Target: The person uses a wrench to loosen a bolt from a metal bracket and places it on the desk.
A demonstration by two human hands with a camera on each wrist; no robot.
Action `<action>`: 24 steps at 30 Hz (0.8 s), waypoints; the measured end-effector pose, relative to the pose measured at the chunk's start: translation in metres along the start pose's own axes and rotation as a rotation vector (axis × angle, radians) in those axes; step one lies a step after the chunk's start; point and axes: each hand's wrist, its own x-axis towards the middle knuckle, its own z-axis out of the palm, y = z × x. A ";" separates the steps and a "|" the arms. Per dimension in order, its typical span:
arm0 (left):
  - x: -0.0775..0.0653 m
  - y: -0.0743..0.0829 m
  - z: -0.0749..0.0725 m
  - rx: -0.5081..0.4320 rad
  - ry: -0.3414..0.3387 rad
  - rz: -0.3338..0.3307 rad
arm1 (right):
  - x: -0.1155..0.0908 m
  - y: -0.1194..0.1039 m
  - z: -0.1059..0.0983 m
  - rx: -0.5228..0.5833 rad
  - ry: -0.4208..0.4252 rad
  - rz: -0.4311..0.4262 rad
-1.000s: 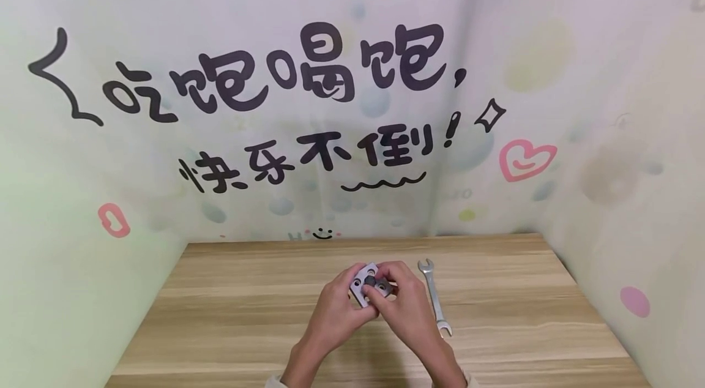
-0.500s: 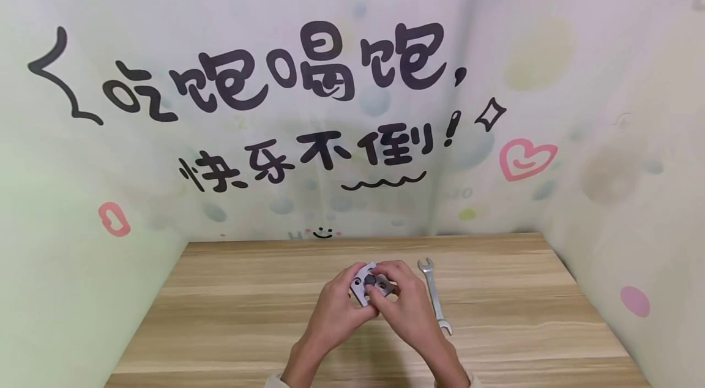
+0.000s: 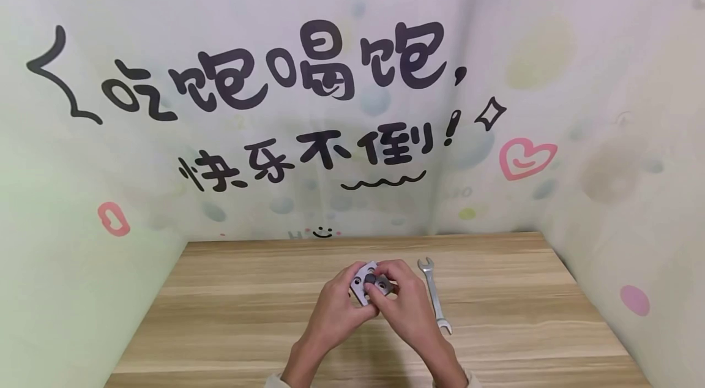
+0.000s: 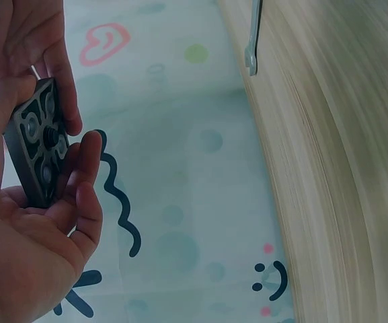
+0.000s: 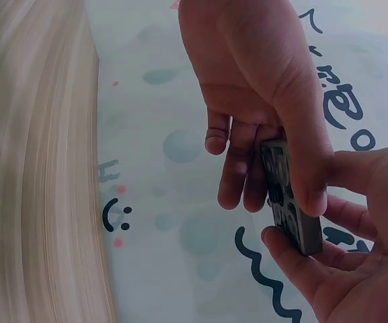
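Note:
Both hands are together over the middle of the table in the head view. A square grey metal plate (image 3: 360, 294) with several round holes is held by its edges in my left hand (image 3: 335, 308). From the plate's centre a dark round bolt-like head (image 3: 370, 279) stands out. My right hand (image 3: 406, 303) pinches that head between thumb and forefinger. In the left wrist view the plate's other face (image 4: 25, 149) shows dark recesses, with a short dark stub (image 4: 51, 137) at its middle. The right wrist view shows the plate edge-on (image 5: 308, 232) between the two hands.
A double-ended open wrench (image 3: 434, 297) lies on the wooden table (image 3: 231, 314), just right of my right hand. Printed walls (image 3: 308, 204) enclose the table at the back and both sides.
My right thumb shifts slightly at the dark head, up and then back a little. Left hand, plate and wrench stay in place.

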 end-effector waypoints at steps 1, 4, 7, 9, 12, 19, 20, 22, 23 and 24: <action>0.000 0.000 0.000 0.003 0.002 0.003 | 0.000 0.000 0.000 0.001 -0.006 -0.001; 0.000 -0.001 0.000 0.007 0.005 0.007 | 0.000 0.000 -0.001 0.005 -0.020 -0.007; 0.000 -0.001 0.000 0.007 0.002 0.000 | 0.000 0.000 -0.002 0.004 -0.027 0.000; 0.000 -0.001 0.000 0.008 0.000 -0.004 | 0.000 0.000 -0.002 -0.005 -0.025 0.013; -0.001 -0.001 0.000 0.006 -0.002 -0.002 | 0.000 -0.001 -0.001 -0.022 -0.017 0.030; 0.000 0.000 0.000 -0.002 -0.004 -0.008 | 0.000 -0.001 0.000 -0.024 -0.005 0.019; 0.000 0.000 0.000 -0.001 -0.002 -0.007 | 0.000 -0.001 0.000 -0.023 -0.006 0.014; 0.000 0.000 -0.001 0.004 0.002 -0.003 | 0.000 -0.001 0.000 -0.016 -0.010 0.005; 0.000 0.000 -0.001 0.006 0.003 -0.001 | 0.000 0.000 -0.001 -0.014 -0.012 0.000; -0.001 0.000 -0.001 0.008 0.005 0.000 | 0.000 0.000 -0.001 -0.013 -0.015 -0.006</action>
